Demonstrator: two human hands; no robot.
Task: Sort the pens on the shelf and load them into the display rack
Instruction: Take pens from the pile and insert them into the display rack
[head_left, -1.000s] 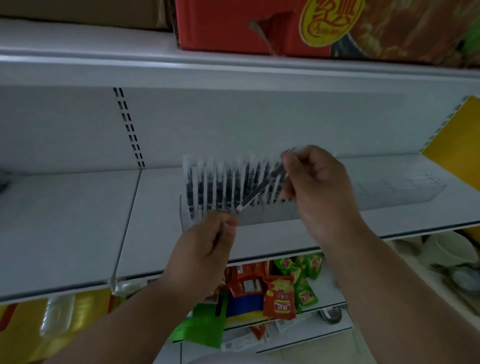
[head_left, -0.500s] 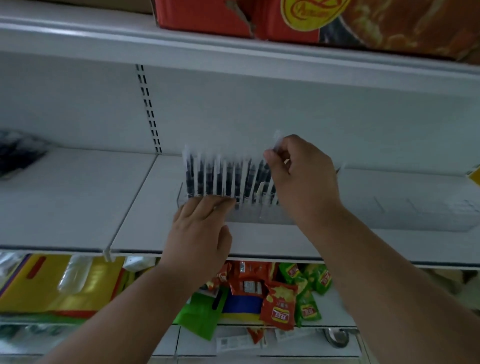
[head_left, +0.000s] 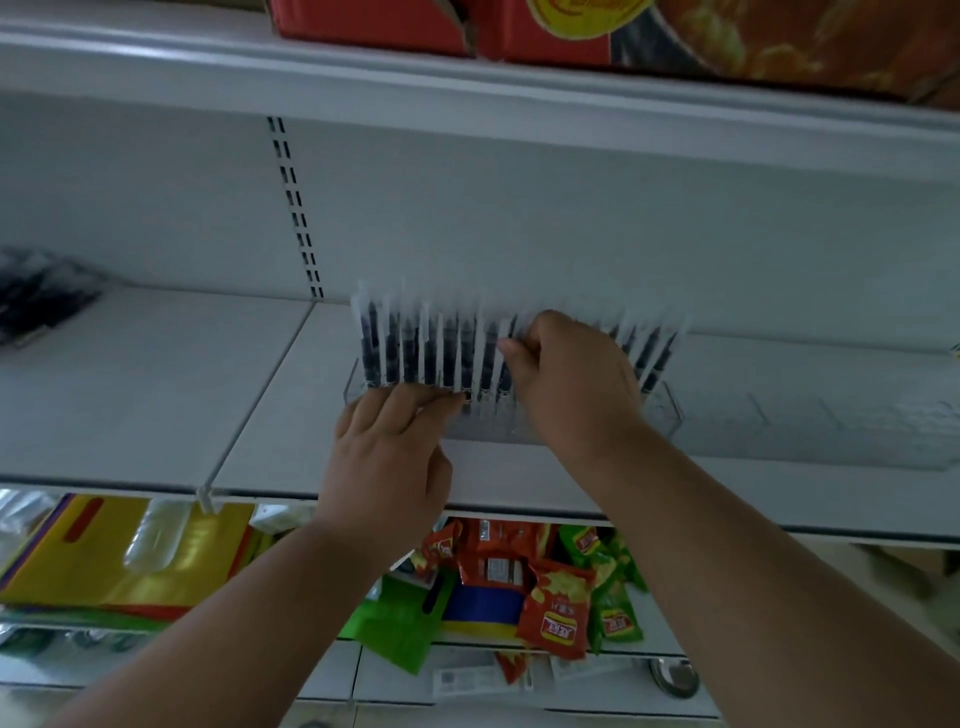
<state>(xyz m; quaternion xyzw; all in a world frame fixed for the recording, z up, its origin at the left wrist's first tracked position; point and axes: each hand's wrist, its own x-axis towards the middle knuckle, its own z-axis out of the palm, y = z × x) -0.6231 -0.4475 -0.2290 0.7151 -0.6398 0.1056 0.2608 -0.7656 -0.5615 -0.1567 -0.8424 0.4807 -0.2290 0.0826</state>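
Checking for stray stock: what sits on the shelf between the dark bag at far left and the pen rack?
Nothing shows there in the head view: between the dark bag and the pen rack the shelf is bare white board, crossed only by a panel seam.

a shop, white slotted retail shelving (head_left: 156, 395), snack packets (head_left: 556, 618) below, pens in display rack (head_left: 660, 415)

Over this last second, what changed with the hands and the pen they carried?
The loose pen, held slanted between both hands a second ago, now stands among the pens in the rack. The right hand still pinches a pen top; the left hand let go and dropped to the rack's front edge. The rack stayed on the shelf.
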